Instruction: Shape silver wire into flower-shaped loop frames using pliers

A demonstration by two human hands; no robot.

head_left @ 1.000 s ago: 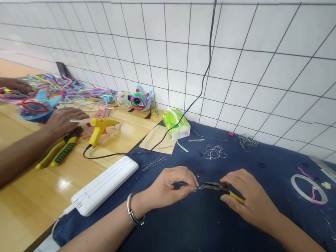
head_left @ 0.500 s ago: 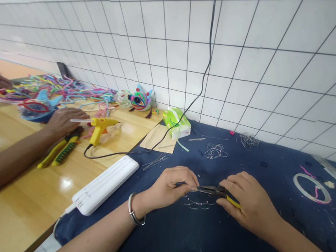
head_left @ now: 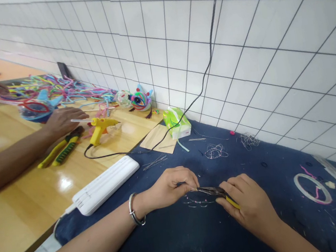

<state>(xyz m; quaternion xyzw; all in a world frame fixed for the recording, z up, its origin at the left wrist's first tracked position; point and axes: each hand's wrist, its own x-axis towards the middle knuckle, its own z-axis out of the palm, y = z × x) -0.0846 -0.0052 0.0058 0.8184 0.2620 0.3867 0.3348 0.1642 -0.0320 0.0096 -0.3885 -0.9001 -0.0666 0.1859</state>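
Observation:
My right hand [head_left: 248,202] is closed round the yellow handles of a pair of needle-nose pliers [head_left: 212,191], whose dark jaws point left. At the tip of the jaws, my left hand [head_left: 177,186] pinches thin wire, though its end is mostly covered by the fingers. Below the pliers hangs or lies a beaded wire piece [head_left: 196,201] with small pink beads; whether it joins the pinched wire I cannot tell. Dark blue cloth [head_left: 171,241] spreads under both hands.
Loops of wire [head_left: 216,150] and a green tissue pack [head_left: 176,122] lie beyond my hands. A white power strip [head_left: 106,185] and a yellow glue gun [head_left: 100,128] are left, beside another person's hand [head_left: 65,123]. A white ring-shaped spool [head_left: 312,188] lies right.
My hands and the pliers have barely moved. At the far left, another person's hand has shifted slightly left and down over the coloured pipe cleaners.

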